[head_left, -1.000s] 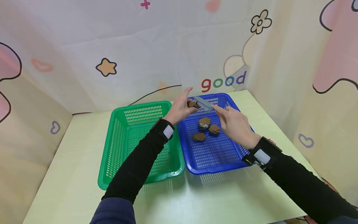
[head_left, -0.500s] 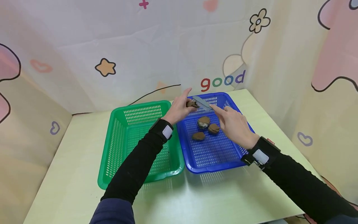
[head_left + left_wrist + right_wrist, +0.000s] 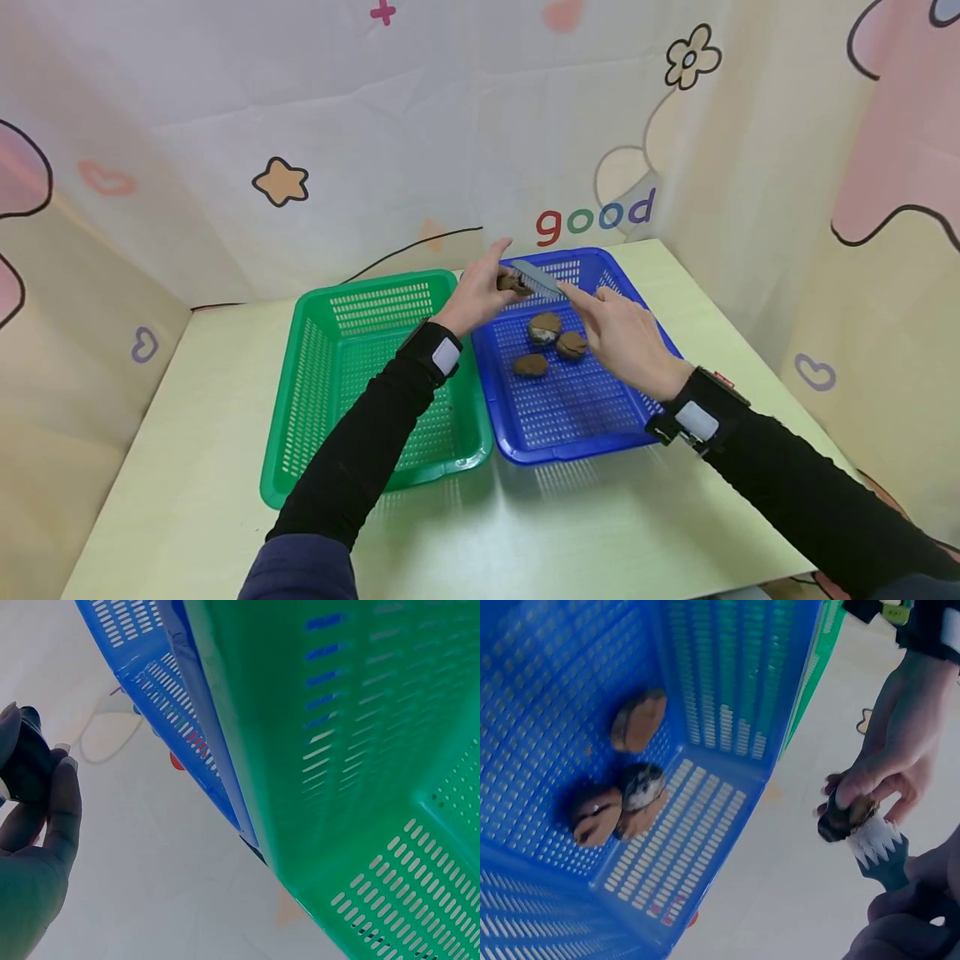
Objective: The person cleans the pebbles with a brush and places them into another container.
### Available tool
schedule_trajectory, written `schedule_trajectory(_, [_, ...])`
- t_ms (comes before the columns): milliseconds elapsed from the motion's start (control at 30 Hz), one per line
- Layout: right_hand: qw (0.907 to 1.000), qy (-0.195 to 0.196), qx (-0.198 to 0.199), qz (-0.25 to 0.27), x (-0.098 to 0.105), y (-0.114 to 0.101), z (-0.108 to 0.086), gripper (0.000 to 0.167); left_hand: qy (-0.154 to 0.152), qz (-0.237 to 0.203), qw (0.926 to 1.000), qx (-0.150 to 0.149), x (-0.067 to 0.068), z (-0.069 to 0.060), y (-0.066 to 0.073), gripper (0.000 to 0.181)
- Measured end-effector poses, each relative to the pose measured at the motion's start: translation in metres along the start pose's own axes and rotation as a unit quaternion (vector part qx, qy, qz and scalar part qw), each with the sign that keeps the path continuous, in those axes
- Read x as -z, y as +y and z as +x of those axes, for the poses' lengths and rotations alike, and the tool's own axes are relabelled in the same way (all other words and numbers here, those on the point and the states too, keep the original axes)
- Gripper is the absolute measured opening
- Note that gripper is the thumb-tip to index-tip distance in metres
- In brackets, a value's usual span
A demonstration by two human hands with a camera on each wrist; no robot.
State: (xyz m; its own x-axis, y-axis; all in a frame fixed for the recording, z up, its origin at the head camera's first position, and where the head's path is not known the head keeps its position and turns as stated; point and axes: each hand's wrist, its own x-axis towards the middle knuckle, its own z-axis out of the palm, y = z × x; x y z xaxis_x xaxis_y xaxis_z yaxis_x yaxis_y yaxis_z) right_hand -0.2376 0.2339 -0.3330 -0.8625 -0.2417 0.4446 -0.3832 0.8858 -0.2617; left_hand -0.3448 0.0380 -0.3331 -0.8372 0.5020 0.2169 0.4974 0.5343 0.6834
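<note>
While blue basket [image 3: 592, 412] holds lumps [image 3: 572, 346], left hand [image 3: 476, 292] pinches another lump [image 3: 512, 284], right hand [image 3: 628, 340] grips brush [image 3: 537, 277]

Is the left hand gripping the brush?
No, the right hand grips the grey brush; the left hand holds a brown shell-like lump.

"What does the left hand [image 3: 474, 293] pinch?"

"A dark brown lump [image 3: 838, 823], rounded, at the far left corner of the blue basket [image 3: 555, 457]."

"And the right hand [image 3: 628, 343]?"

"It grips a brush [image 3: 537, 279] with a greyish body and white bristles. The brush slants near that same corner of the basket, bristles touching the lump."

"What lies inside the basket?"

"A brown lump patched with greyish white [image 3: 544, 327], a seamed lump [image 3: 572, 345] just beside it toward the basket's right wall, and a plain brown lump [image 3: 531, 365] slightly apart, nearer the basket's front edge."
</note>
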Motion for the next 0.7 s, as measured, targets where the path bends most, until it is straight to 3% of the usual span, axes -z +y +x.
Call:
schedule_trajectory(200, [0.9998,-0.005,-0.016,-0.014,-0.002,-0.002,0.004,0.038,0.007,0.002,0.9996,-0.026,-0.005,0.001,-0.001,0.080])
schedule_trajectory(467, [0.9989,-0.002,0.032,-0.034,-0.001,-0.001,-0.005,0.041,0.013,0.006,0.9999,-0.003,-0.006,0.002,-0.003,0.080])
schedule_trajectory(700, [0.9978,-0.003,0.036,-0.055,0.000,-0.001,-0.002,0.042,0.003,0.021,0.9996,-0.017,-0.005,0.001,-0.001,0.079])
